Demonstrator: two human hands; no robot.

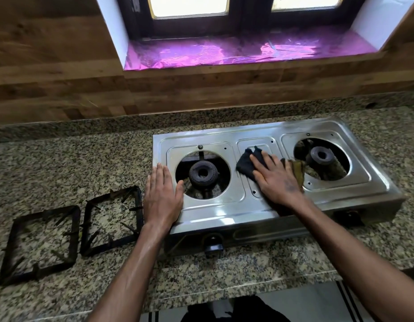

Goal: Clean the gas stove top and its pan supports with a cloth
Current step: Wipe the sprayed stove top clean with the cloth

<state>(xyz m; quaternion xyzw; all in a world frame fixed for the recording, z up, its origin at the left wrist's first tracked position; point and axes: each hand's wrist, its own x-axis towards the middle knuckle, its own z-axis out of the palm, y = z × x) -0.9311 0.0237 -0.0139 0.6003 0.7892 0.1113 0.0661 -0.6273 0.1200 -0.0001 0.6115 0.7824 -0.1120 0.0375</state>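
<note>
Head view: right hand (277, 180) flat, fingers spread, pressing a dark cloth (249, 162) onto the middle panel of the steel gas stove (224, 210). Left hand (160, 196) open, palm down on the stove's left edge, gripping nothing. Burners bare (one beside each hand). Two pan supports (73, 231) off, lying on the granite tabletop (224, 273) left of the left hand.

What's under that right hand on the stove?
A dark cloth, pressed flat by the right hand on the stove top between the burners. A brownish part shows by the thumb; the steel directly beneath is covered.
</note>
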